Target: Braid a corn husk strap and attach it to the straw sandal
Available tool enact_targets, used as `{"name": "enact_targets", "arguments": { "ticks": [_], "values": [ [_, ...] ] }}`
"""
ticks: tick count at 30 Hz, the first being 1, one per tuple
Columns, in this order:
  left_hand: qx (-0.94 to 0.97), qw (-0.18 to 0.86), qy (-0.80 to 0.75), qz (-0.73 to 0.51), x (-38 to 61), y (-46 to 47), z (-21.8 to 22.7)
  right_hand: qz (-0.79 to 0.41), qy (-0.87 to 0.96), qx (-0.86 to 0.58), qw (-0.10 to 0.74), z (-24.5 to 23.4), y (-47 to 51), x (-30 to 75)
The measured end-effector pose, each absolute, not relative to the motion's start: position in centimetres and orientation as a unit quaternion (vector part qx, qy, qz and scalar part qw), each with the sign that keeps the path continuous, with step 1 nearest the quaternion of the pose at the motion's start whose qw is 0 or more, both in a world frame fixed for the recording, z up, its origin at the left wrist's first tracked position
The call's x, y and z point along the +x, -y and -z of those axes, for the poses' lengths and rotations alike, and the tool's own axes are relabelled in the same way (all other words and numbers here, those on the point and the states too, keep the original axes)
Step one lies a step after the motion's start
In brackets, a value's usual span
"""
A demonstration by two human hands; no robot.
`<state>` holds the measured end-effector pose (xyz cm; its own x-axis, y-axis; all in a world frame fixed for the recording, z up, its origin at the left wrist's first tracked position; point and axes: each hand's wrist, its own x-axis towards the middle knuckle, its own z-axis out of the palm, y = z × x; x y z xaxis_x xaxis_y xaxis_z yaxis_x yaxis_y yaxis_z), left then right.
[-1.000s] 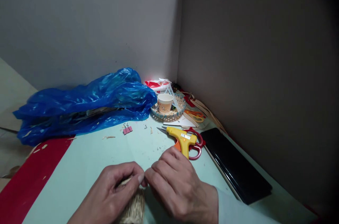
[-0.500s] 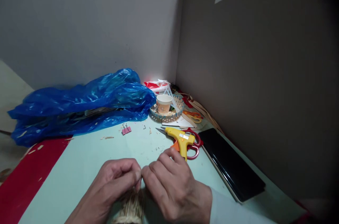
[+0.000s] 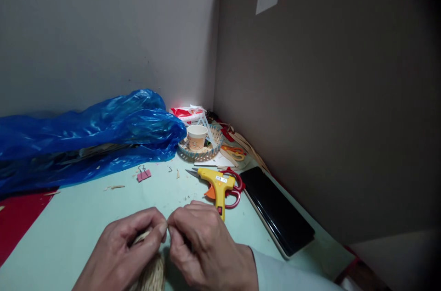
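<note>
At the bottom of the view a woven straw piece (image 3: pixel 154 275), tan and braided, shows partly under my left hand (image 3: pixel 122 252). That hand is closed on it, and a bit of straw shows between thumb and fingers. My right hand (image 3: pixel 210 247) is closed in a pinch, its fingertips meeting those of the left. Whatever it pinches is too small or hidden to make out. Just beyond the right hand lies a yellow glue gun (image 3: pixel 217 181) with an orange trigger, resting over red-handled scissors (image 3: pixel 235 198).
A blue plastic bag (image 3: pixel 138 119) spreads along the back left. A woven basket (image 3: pixel 200 157) holding a paper cup (image 3: pixel 197 139) stands in the corner by orange-handled scissors (image 3: pixel 236 152). A pink binder clip (image 3: pixel 144 175) and scraps lie mid-table. A black tablet-like slab (image 3: pixel 279 213) lies right.
The view has swung to the right, so the table things appear further left. Both hands stay fingertip to fingertip; the straw piece has tilted, with more of it showing inside my left hand.
</note>
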<state>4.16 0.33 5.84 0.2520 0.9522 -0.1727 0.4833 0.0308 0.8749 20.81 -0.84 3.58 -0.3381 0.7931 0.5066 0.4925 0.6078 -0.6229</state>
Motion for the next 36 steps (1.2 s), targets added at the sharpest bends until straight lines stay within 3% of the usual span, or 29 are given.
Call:
{"name": "enact_targets", "arguments": {
  "ticks": [9,16,21,25,36],
  "values": [
    [0.629,0.456,-0.552,-0.301,5.0,-0.2,-7.0,-0.29,0.726,-0.427,0.455,-4.7,0.7,20.8],
    [0.636,0.466,-0.533,-0.309,4.6,-0.5,-7.6,-0.131,0.813,-0.366,0.434,-4.2,0.3,20.9],
    [0.606,0.474,-0.552,-0.323,4.2,-0.5,-8.1,-0.195,0.764,-0.418,0.452,-6.1,-0.5,23.1],
    [0.59,0.467,-0.563,-0.342,3.0,-0.8,-8.9,-0.118,0.696,-0.59,0.391,-6.1,-1.0,26.9],
    [0.438,0.553,-0.57,-0.421,-1.1,-1.3,-7.9,-0.063,0.671,-0.71,0.203,-2.5,0.4,27.1]
  ]
}}
